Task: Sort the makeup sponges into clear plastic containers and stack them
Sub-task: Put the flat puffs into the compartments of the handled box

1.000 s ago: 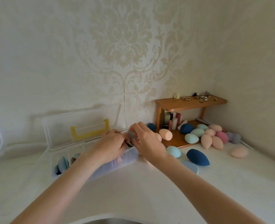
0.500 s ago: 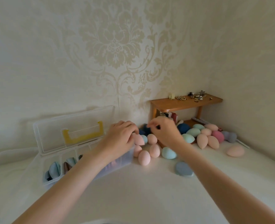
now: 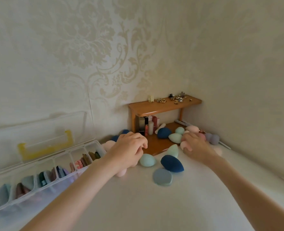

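While both forearms reach forward from the near edge of the white table (image 3: pixel 138 205) toward its far right corner, the two hands work among the loose makeup sponges. The left hand (image 3: pixel 128 150) lies knuckles up with the fingers curled downward over pale pink sponges (image 3: pixel 121 172), one of which shows beneath the wrist; whether its grip has closed on any of them cannot be told. A mint sponge (image 3: pixel 147 160) lies touching the fingertips of this hand. The right hand (image 3: pixel 196 145), also knuckles up, has its fingers curled round a pale pink sponge (image 3: pixel 184 145), a grasping grip, at the front edge of the wooden shelf (image 3: pixel 163 108).

Between the hands lie a dark blue sponge (image 3: pixel 172 163), a second mint sponge (image 3: pixel 173 150) and, nearer the viewer, a flat grey-blue puff (image 3: pixel 162 177). More sponges rest on the shelf's lower board, among them a dark blue one (image 3: pixel 164 132) and a mint one (image 3: pixel 175 137); a lilac sponge (image 3: pixel 212 139) lies beyond the right hand by the right wall.

Along the table's left edge stands the clear plastic container (image 3: pixel 38 182), its lid with the yellow latch (image 3: pixel 46 145) leaning open against the back wall; its compartments hold sponges and puffs set on edge.
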Demonstrator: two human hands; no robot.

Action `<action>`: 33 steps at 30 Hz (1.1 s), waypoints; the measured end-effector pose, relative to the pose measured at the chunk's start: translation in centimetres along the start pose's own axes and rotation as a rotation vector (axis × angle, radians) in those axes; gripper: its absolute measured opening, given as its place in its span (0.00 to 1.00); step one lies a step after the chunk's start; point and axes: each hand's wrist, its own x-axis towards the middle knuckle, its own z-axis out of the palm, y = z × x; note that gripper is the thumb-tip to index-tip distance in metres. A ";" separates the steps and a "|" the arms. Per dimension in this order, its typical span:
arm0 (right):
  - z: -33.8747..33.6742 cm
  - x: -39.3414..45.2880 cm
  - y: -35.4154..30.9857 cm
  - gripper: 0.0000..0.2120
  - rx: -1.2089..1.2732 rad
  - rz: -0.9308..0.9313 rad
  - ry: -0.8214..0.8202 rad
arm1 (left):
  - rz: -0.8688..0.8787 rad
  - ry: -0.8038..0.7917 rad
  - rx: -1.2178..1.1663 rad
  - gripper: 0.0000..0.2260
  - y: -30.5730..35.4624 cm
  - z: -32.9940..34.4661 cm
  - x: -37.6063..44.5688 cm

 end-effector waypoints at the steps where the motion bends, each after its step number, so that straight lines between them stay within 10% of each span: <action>1: 0.2 -0.3 -0.4 0.15 -0.014 -0.046 0.017 | 0.000 -0.006 -0.002 0.11 0.0 0.1 -0.1; 11: -1.1 -0.6 -3.4 0.15 0.191 0.029 0.275 | -0.078 0.041 0.001 0.10 -2.2 -1.2 -2.7; 19: -2.0 -1.1 -14.8 0.14 0.378 -0.411 0.114 | -0.338 0.104 -0.010 0.11 -5.8 -4.9 -7.8; 27: 0.8 -0.7 -20.6 0.27 0.187 -0.540 -0.195 | -0.322 -0.063 -0.079 0.09 -7.3 -5.9 -12.1; 33: 1.7 0.3 -19.7 0.19 -0.079 -0.380 -0.051 | -0.277 -0.173 -0.031 0.10 -8.3 -6.4 -12.9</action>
